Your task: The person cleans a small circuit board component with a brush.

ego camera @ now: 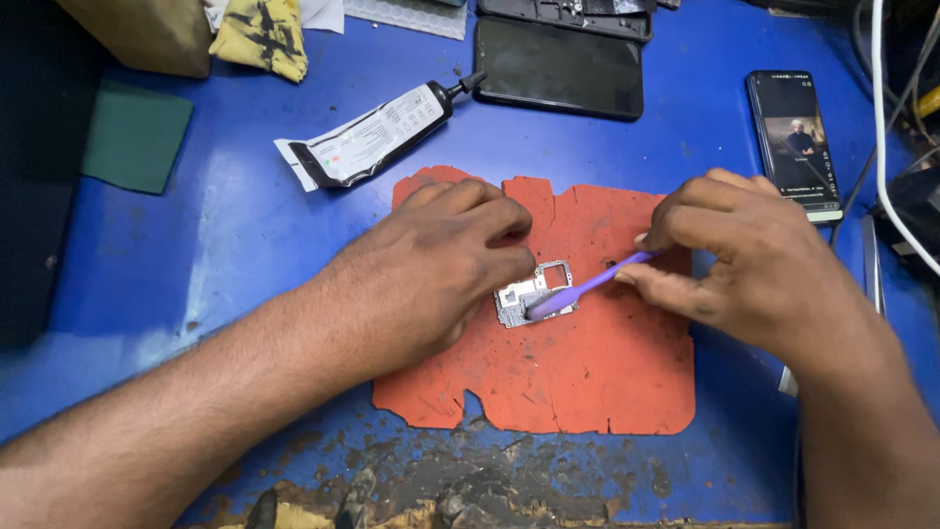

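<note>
- A small circuit board (534,294) lies flat near the middle of an orange mat (587,382). The board is silvery, with a rectangular metal frame at its upper right and an open cut-out inside that frame.
- The mat is cracked, with notches along its lower edge, and it rests on a blue table (235,235) whose near edge is worn and stained dark.
- The left hand (441,269) lies palm down on the mat, fingers curled, its fingertips pressing on the left edge of the board and holding it in place. The forearm runs in from the lower left.
- The right hand (754,260) is closed around the handle of a purple brush (587,286), pinched between thumb and curled fingers. The brush slants down to the left and its head sits on the board's lower part.
- The right wrist is raised a little above the mat's right edge, the forearm coming in from the lower right.
- Above the mat lies a black-and-white glue tube (377,135) with a black nozzle, pointing up and to the right.
- Beyond it, a dark phone screen (560,67) lies face up, just below a phone frame at the top edge.
- At the right a lit phone (793,137) lies on the table, near the right hand.
- A yellow cloth (262,34) sits at the upper left, and a green pad (135,135) lies at the table's left edge.
</note>
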